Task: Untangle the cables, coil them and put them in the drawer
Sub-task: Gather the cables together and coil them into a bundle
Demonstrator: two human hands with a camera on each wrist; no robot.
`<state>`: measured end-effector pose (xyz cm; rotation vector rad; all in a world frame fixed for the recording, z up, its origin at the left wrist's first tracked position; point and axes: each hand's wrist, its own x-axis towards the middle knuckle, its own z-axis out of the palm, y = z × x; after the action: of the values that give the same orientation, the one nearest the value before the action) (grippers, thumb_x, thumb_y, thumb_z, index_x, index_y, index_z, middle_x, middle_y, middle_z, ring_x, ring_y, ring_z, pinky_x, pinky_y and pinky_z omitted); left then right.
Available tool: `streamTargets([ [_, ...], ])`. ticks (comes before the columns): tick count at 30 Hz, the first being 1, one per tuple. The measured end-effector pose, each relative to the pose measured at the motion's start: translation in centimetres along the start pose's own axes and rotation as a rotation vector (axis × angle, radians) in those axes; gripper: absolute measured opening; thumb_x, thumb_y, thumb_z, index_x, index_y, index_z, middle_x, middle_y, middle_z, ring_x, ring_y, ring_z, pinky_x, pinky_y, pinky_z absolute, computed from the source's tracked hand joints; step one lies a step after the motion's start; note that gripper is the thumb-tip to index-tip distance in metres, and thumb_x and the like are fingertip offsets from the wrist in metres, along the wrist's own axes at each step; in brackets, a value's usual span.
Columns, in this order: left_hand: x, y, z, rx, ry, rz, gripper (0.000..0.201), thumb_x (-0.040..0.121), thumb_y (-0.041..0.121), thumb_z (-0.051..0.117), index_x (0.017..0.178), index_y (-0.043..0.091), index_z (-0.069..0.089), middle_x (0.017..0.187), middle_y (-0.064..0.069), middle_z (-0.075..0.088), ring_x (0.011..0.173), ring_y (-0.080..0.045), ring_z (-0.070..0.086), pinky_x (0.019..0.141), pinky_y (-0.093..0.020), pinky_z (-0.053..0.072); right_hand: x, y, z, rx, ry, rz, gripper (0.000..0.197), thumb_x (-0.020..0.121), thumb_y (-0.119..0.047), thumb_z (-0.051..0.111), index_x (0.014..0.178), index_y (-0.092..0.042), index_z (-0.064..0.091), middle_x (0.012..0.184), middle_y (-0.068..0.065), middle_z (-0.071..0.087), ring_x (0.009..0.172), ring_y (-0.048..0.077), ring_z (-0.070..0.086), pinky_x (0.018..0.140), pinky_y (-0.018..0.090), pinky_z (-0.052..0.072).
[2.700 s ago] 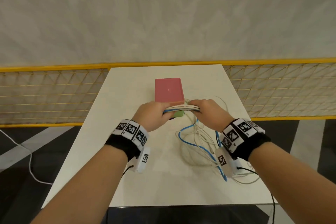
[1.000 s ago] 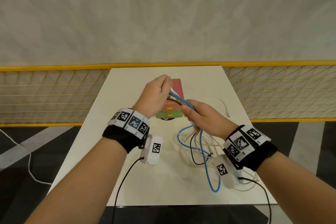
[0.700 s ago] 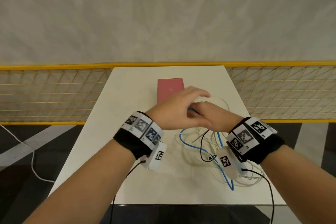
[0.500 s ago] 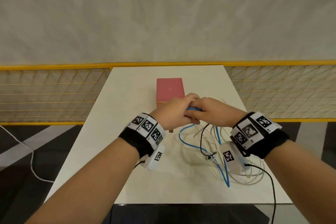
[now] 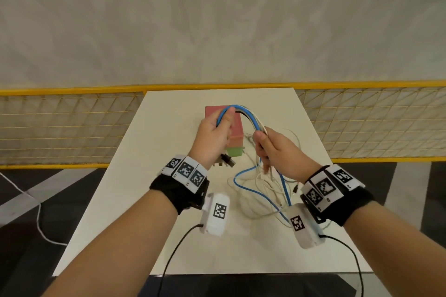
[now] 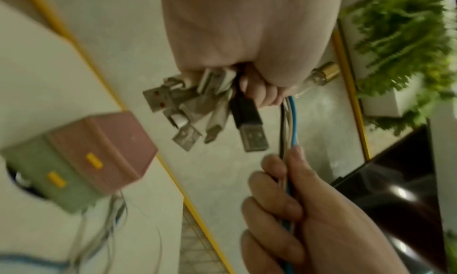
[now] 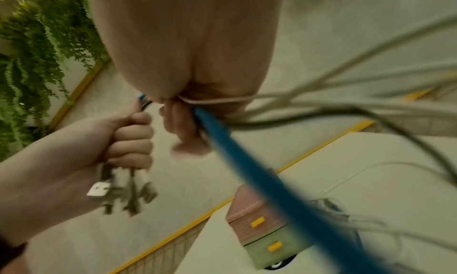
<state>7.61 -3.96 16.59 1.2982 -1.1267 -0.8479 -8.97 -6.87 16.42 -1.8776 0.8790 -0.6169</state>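
A bundle of blue, white and black cables (image 5: 248, 117) arches between my two hands above the white table (image 5: 149, 188). My left hand (image 5: 214, 137) grips the bundle near its ends; several USB plugs (image 6: 210, 114) hang out below its fist. My right hand (image 5: 272, 149) grips the same cables (image 7: 222, 139) a little further along. From it the slack drops into a loose tangle (image 5: 260, 190) on the table. The small drawer box (image 5: 233, 132), pink on top and green below with yellow handles (image 6: 94, 160), stands behind the hands with both drawers closed.
A yellow mesh fence (image 5: 72, 128) runs behind and beside the table. A white cord (image 5: 36, 212) lies on the dark floor at the left. Green hanging plants (image 7: 37, 43) show in the wrist views. Black wrist-camera leads (image 5: 173, 253) trail over the table's near edge.
Both hands were low and close together over the tangle; now they have lifted and drawn apart, pulling the bundle into an arch over the drawer box.
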Motion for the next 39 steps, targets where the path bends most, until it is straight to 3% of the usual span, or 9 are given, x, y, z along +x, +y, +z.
streamTargets([
  [3,-0.6,0.5,1.3,-0.052,-0.042,-0.084,0.04,0.098,0.047,0.046,0.064,0.029,0.06,0.055,0.004,0.029,0.045,-0.008,0.027,0.045,-0.022,0.028,1.0,-0.8,1.3,-0.076,0.085,-0.026,0.035,0.102,-0.03,0.028,0.072,-0.019,0.041,0.056,-0.004,0.042,0.04,0.003,0.036,0.044,0.016,0.032],
  [6,-1.0,0.9,1.8,-0.042,-0.102,-0.124,0.041,0.087,0.048,0.064,0.087,0.006,0.067,0.046,0.007,0.032,0.039,-0.009,0.029,0.04,-0.02,0.028,1.3,-1.5,1.5,-0.175,0.108,-0.069,0.035,0.101,-0.024,0.028,0.071,-0.022,0.044,0.056,-0.006,0.047,0.047,0.005,0.043,0.052,0.02,0.034],
  [9,-1.3,1.2,2.2,-0.053,-0.09,-0.118,0.022,0.084,0.036,0.073,0.089,0.015,0.073,0.045,0.009,0.043,0.042,-0.011,0.036,0.043,-0.022,0.032,1.3,-1.8,1.5,-0.246,0.078,-0.134,0.033,0.099,-0.01,0.032,0.075,-0.03,0.045,0.057,-0.013,0.047,0.049,0.0,0.05,0.05,0.013,0.037],
  [14,-1.0,1.7,2.4,-0.09,0.023,-0.129,0.029,0.09,0.031,0.064,0.064,0.026,0.076,0.066,0.0,0.071,0.069,-0.008,0.065,0.067,-0.029,0.054,1.3,-2.3,2.2,-0.342,0.0,-0.196,0.015,0.099,-0.012,0.033,0.094,-0.01,0.046,0.075,0.02,0.06,0.063,0.033,0.057,0.061,0.048,0.048],
  [22,0.7,1.4,1.8,-0.194,0.413,-0.071,0.04,0.099,0.034,0.051,0.072,0.009,0.067,0.068,0.005,0.07,0.061,-0.008,0.065,0.063,-0.025,0.053,1.1,-0.4,1.3,-0.268,-0.062,-0.228,0.038,0.097,-0.024,0.046,0.133,-0.029,0.035,0.06,-0.027,0.057,0.05,0.004,0.051,0.055,0.02,0.042],
  [28,2.5,2.3,-1.5,-0.405,0.481,0.005,0.043,0.103,0.034,0.04,0.065,0.015,0.047,0.043,0.007,0.048,0.058,-0.02,0.069,0.075,-0.034,0.054,0.3,3.2,1.7,-0.192,-0.135,-0.073,0.019,0.097,-0.027,0.046,0.099,-0.046,0.041,0.065,-0.007,0.048,0.051,0.012,0.049,0.055,0.031,0.052],
  [31,2.9,2.6,-2.5,-0.465,0.415,0.041,0.04,0.102,0.036,0.042,0.067,0.017,0.045,0.046,0.007,0.031,0.038,-0.011,0.037,0.052,-0.03,0.044,0.2,4.4,2.2,-0.116,-0.157,-0.014,0.019,0.099,-0.023,0.043,0.083,-0.033,0.046,0.062,0.002,0.039,0.05,0.012,0.04,0.057,0.033,0.053],
  [35,2.7,2.2,-3.4,-0.224,0.206,0.063,0.039,0.1,0.034,0.048,0.066,0.016,0.048,0.044,0.009,0.031,0.036,-0.009,0.025,0.04,-0.022,0.024,1.3,4.1,1.2,-0.281,-0.118,0.017,0.022,0.098,-0.029,0.042,0.076,-0.03,0.045,0.064,-0.003,0.044,0.045,0.005,0.042,0.052,0.024,0.043],
  [39,2.4,1.3,-3.5,0.313,0.029,0.044,0.031,0.094,0.034,0.059,0.067,0.018,0.059,0.038,0.011,0.044,0.035,-0.002,0.037,0.047,-0.024,0.033,2.2,2.1,-0.1,-0.357,-0.133,-0.048,0.034,0.097,-0.017,0.045,0.07,-0.037,0.044,0.059,-0.009,0.044,0.044,-0.002,0.048,0.044,0.01,0.037],
])
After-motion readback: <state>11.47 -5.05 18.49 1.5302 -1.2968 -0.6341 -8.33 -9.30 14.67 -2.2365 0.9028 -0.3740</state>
